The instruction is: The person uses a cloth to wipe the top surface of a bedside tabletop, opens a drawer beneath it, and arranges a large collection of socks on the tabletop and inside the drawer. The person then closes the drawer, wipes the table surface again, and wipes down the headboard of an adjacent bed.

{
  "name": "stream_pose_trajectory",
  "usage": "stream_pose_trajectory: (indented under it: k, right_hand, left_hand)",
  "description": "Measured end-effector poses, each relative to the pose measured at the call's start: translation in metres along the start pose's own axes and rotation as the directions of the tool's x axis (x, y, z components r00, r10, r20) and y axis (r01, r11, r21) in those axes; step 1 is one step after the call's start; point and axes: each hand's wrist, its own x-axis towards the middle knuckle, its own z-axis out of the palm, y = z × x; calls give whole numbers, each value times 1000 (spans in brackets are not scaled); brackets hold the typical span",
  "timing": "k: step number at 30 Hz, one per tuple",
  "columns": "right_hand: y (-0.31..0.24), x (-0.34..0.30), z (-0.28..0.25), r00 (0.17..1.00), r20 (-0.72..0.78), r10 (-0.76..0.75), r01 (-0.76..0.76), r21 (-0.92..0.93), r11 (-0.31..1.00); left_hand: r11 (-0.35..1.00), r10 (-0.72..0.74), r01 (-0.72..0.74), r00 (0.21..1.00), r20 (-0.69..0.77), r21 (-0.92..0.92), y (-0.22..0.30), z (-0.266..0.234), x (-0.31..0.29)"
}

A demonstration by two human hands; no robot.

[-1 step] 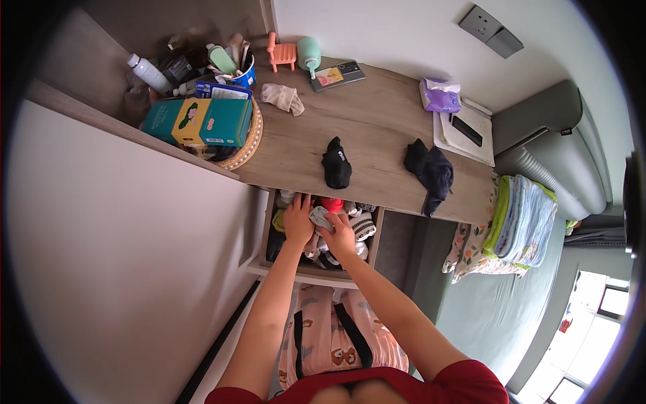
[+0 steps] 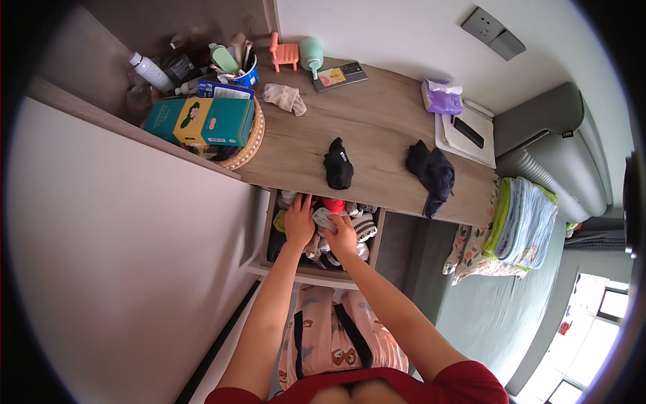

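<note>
Below the desktop an open drawer [image 2: 319,277] is packed with rolled socks and small clothes. My right hand [image 2: 342,237] pinches a light grey rolled sock [image 2: 324,219] in the drawer's middle. Just left of it, my left hand [image 2: 299,223] lies with fingers stretched over the clothes, holding nothing I can see. A red bundle [image 2: 332,204] sits behind the grey sock. At the right, a striped rolled sock [image 2: 365,227] lies beside my right hand. On the desktop behind the drawer is a black sock bundle [image 2: 338,165]. Dark socks [image 2: 432,174] lie farther right.
A beige cloth [image 2: 284,99], a phone [image 2: 468,132] on paper and a purple tissue pack [image 2: 442,97] lie on the desk. A green box [image 2: 225,122] rests on a round basket at the left. Folded towels [image 2: 525,222] are stacked on the bed at the right.
</note>
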Motion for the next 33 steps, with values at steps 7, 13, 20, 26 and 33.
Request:
stream_pose_trajectory:
  k: [7,13,20,26,33]
  right_hand:
    - [32,11,18,863,-260,433,-463,-65,884]
    - [18,1,-2,953,-178,245,-295,-369,881]
    - [19,9,-22,922,169,348,-175,-619,765]
    - [-67,75,-66,968,-104,-231,180,-360,916]
    - [-33,125,-39,972,84,-218,230,-509,829]
  left_hand:
    - [951,24,-55,994,-106,-303,4,-15,-21]
    - [945,121,-129,992,-44,-302,9,-21,-45]
    - [978,113,-107,993,26,-176,22,-16,-47]
    - [807,-140,-46,954,-266,-589,23,-55,28]
    - [978,108,-168,913,-393,-122,7,-52,189]
